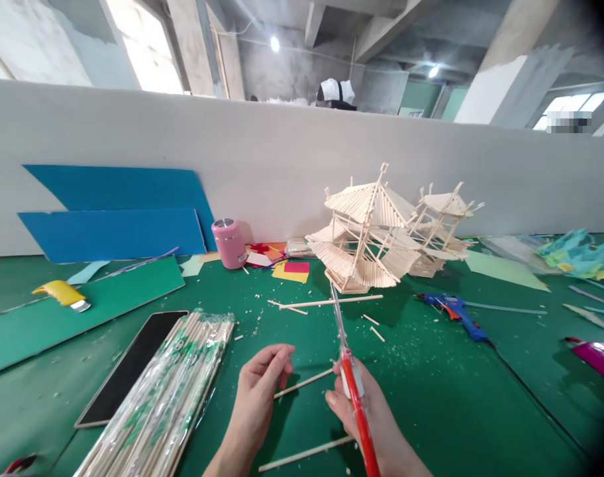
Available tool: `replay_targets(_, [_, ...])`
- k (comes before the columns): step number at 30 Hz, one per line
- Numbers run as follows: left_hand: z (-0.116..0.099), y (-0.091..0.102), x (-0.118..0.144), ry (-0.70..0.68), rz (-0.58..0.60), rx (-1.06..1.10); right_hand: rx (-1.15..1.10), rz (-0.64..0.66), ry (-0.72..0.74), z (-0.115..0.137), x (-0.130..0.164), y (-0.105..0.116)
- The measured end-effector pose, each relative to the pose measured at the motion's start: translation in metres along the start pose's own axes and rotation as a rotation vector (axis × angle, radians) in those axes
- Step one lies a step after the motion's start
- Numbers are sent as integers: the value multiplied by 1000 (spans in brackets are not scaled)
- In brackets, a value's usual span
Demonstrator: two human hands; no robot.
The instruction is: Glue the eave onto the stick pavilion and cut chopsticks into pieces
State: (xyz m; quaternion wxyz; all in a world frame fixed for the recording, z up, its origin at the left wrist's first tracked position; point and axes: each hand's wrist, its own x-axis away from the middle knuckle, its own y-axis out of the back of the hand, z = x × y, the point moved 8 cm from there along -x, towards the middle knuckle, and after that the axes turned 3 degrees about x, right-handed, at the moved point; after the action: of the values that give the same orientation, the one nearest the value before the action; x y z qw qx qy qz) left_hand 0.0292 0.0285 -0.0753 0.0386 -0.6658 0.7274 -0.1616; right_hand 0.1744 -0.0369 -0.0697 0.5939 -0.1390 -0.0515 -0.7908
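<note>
My left hand (262, 377) is closed, its fingers curled and the thumb pressed against them; whatever they may hold is hidden. A thin wooden stick (304, 383) runs from beside these fingers towards my right hand (364, 404). Wrapped in my right hand is a pair of red-handled shears (357, 407), the metal blades pointing away from me. Beyond the blade tips stands a pavilion model (366, 232) built of pale sticks. Another stick (304, 454) lies near the front, and a longer stick (332, 302) lies in front of the model.
At left, a bag of wooden sticks (167, 391) overlaps a dark tablet-like panel (133, 371). A yellow utility knife (61, 293) rests on a green board (128, 291). A pink cup (229, 244) stands behind. Right are a blue glue gun (455, 313) with its cord and a magenta object (595, 358).
</note>
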Motion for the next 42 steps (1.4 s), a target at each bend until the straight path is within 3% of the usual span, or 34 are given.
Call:
replay_targets(11, [-7,3,0,-30,-36,-86,-5,56,-30,-4,-11,-8])
replay_targets(15, [-12,1,1,-36,-42,-83,15,87,18,1,-8,-12])
replay_targets(21, [-14,3,2,-64,-28,-88,57,-24,48,-4,-3,-12])
replay_targets(29, [-8,5,-2,-79,31,-35,64,24,47,-19,-4,-18])
replay_targets(38, [-10,9,-1,-95,-35,-24,74,-3,66,-27,-4,-18])
replay_targets(42, [-17,14,-1,-122,-67,87,93,-10,44,-32,0,-16])
